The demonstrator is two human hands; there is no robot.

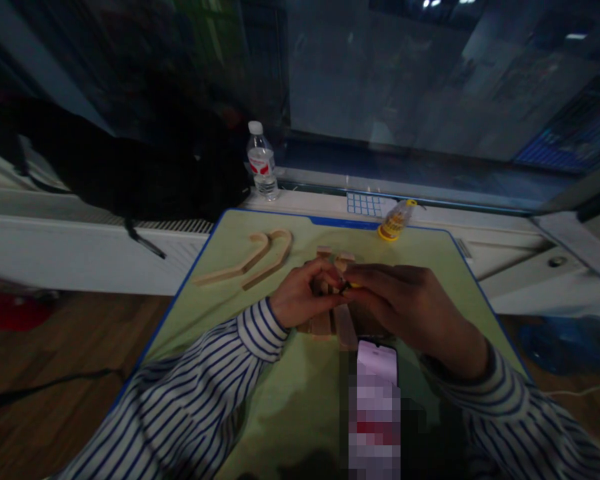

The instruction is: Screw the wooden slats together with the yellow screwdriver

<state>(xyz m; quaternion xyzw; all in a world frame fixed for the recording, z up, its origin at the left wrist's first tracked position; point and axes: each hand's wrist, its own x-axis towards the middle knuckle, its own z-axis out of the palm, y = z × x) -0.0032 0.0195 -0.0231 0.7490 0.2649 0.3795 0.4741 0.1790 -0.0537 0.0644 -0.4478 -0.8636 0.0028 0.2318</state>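
Note:
My left hand [303, 293] is closed, its thumb and fingers curled round a small wooden piece [342, 265] above the middle of the table. Against it, my right hand [415, 300] pinches a small yellow-and-black item [351, 285]; the fingers hide most of it, so its kind does not show. Below both hands lie flat wooden strips [346, 327] on a brown board [370, 320], partly covered. Two hook-ended wooden strips, the left one [243, 263] and the right one [275, 260], rest beside each other left of my hands.
A phone [377, 360] lies in front of my hands, its lower part blurred out. At the table's back edge leans a clear bottle with yellow ends [397, 220]. A water bottle [263, 163] stands on the windowsill, near a black bag [145, 167]. The table [280, 413] has a blue rim.

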